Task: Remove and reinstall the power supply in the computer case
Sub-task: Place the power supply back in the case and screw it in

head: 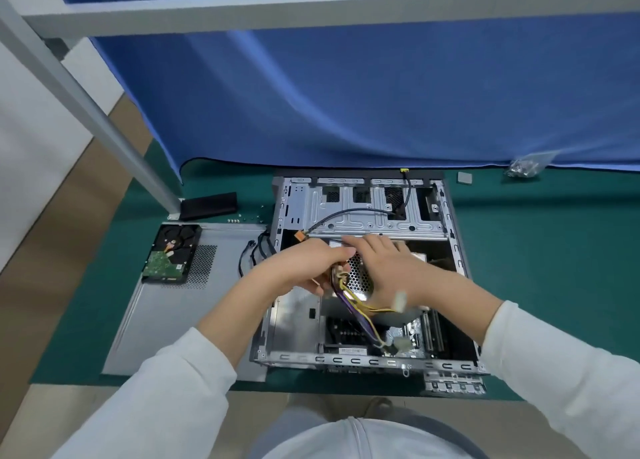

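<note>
Metal power supply (360, 273) sits inside open case (363, 360); left hand (304, 268) grips its wire bundle (349, 301), right hand (384, 264) rests flat on top.

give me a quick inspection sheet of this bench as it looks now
surface: green mat.
job's things: open computer case; power supply held over it.
clutter: hard drive on side panel; screw bag; black box.
grippers: left hand grips wire bundle; right hand lies on the supply, fingers straight.
cables: black cable across the drive bay.
surroundings: blue curtain, grey frame.
</note>
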`<control>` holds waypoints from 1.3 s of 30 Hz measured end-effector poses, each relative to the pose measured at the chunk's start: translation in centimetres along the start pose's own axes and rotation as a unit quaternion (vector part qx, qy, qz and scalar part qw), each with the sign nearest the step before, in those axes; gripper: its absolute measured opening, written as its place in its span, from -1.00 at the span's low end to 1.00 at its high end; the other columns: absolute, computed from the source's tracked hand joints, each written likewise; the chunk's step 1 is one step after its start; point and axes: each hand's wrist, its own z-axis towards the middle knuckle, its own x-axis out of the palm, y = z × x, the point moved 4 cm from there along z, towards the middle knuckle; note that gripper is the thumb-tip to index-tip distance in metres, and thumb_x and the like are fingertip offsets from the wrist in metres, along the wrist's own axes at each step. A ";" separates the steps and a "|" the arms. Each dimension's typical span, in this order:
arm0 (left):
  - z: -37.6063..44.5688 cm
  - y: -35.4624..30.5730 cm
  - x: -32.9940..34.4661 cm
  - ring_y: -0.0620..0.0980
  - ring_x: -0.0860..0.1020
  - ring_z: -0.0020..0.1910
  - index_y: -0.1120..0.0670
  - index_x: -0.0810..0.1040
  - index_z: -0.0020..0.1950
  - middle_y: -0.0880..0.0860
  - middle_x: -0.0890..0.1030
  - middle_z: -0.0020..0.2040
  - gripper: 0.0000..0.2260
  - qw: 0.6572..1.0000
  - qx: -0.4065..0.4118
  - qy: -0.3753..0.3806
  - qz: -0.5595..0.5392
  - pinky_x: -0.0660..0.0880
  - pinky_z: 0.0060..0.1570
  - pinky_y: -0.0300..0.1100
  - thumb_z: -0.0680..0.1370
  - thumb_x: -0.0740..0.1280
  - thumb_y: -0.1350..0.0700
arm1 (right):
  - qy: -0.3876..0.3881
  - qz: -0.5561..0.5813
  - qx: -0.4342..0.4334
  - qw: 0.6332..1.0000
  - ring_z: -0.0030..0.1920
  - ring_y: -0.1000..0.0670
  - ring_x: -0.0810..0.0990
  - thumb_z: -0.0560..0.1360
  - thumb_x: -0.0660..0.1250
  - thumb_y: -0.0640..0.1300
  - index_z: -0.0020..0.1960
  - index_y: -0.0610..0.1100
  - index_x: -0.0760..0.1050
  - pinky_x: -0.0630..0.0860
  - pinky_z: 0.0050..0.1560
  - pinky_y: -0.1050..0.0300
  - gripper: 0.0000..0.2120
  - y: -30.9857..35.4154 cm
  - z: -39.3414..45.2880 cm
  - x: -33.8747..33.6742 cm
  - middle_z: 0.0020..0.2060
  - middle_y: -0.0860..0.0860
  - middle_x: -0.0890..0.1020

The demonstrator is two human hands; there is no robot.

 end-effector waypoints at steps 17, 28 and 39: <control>4.4 11.1 2.8 -0.11 0.48 -0.26 0.05 0.39 0.11 0.01 0.55 -0.11 -0.86 0.997 -0.031 -0.055 0.047 0.41 -0.27 -0.30 0.57 0.25 0.18 | -0.076 -0.038 -0.032 0.996 0.14 0.06 0.33 0.27 0.45 0.26 0.47 0.28 -0.03 0.31 0.11 0.03 -0.07 -0.1 -2.3 -3.0 0.12 0.09 0.35; 7.9 8.5 7.0 0.05 0.56 0.04 0.03 0.52 0.11 0.05 0.59 0.07 -0.68 0.962 0.023 -0.089 0.256 0.52 -0.02 -0.12 0.51 0.32 -0.17 | -0.129 0.032 0.047 0.990 0.02 0.06 0.29 0.21 0.52 0.21 0.42 0.28 0.07 0.35 0.09 -0.02 -0.08 -2.9 -4.4 -5.3 -0.01 0.10 0.32; 8.0 8.8 7.2 0.06 0.56 -0.01 0.02 0.46 0.03 0.03 0.58 -0.03 -0.78 0.961 -0.001 -0.094 0.259 0.50 -0.13 -0.14 0.48 0.33 -0.05 | -0.125 0.079 0.074 0.986 0.11 0.01 0.35 0.24 0.54 0.17 0.43 0.29 0.08 0.33 0.17 -0.07 -0.09 -3.7 -5.4 -5.5 0.05 0.06 0.37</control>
